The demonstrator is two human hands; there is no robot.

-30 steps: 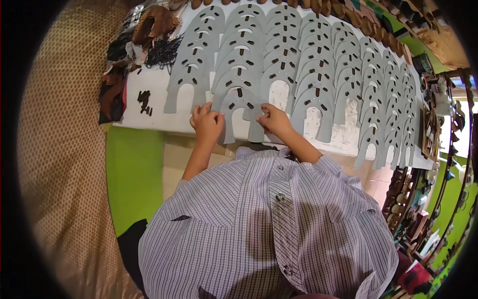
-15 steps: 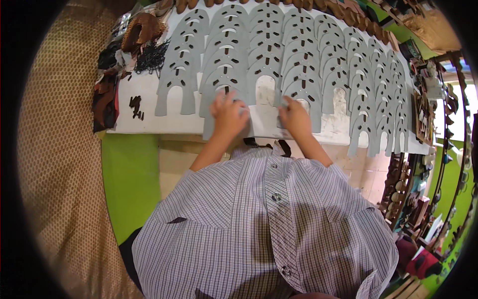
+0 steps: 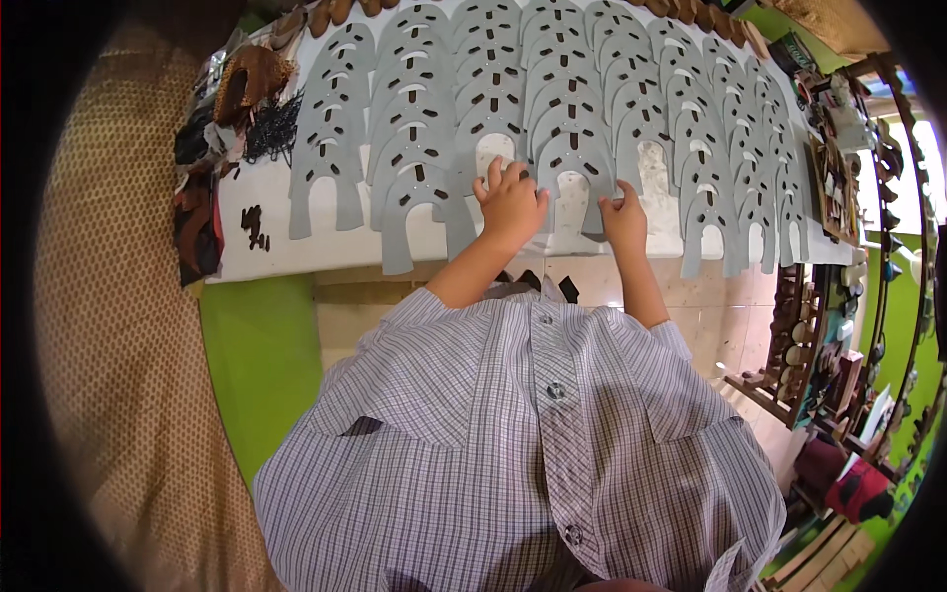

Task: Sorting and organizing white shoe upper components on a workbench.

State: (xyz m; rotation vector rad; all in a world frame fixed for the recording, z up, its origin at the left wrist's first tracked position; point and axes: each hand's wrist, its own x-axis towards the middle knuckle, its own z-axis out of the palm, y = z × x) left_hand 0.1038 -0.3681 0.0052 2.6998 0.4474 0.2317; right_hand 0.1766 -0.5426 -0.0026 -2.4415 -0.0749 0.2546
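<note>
Rows of overlapping grey horseshoe-shaped pieces, which look like shoe uppers, cover the white table, each with dark strips on its curved top. The nearest grey piece [image 3: 574, 161] in a middle row lies between my two hands. My left hand [image 3: 510, 205] rests over its left leg, fingers spread, with one fingertip beside a dark strip. At the right leg, my right hand [image 3: 625, 219] has its thumb and curled fingers on the edge, seeming to grip it; the lower fingers are hidden. Left of my hands lies another front grey piece [image 3: 418, 183], its three dark strips uncovered.
Loose dark strips [image 3: 254, 227] lie at the table's left end. Behind them are a tangle of black cord [image 3: 273, 130] and a brown leather piece [image 3: 253, 83]. Brown shoe lasts line the far edge. A rack [image 3: 789, 345] stands at the right; a patterned curtain [image 3: 128, 296] hangs left.
My left hand has moved right, from the front piece of a left row to the middle-row piece. My right hand has shifted to that piece's right leg. The view has moved slightly.
</note>
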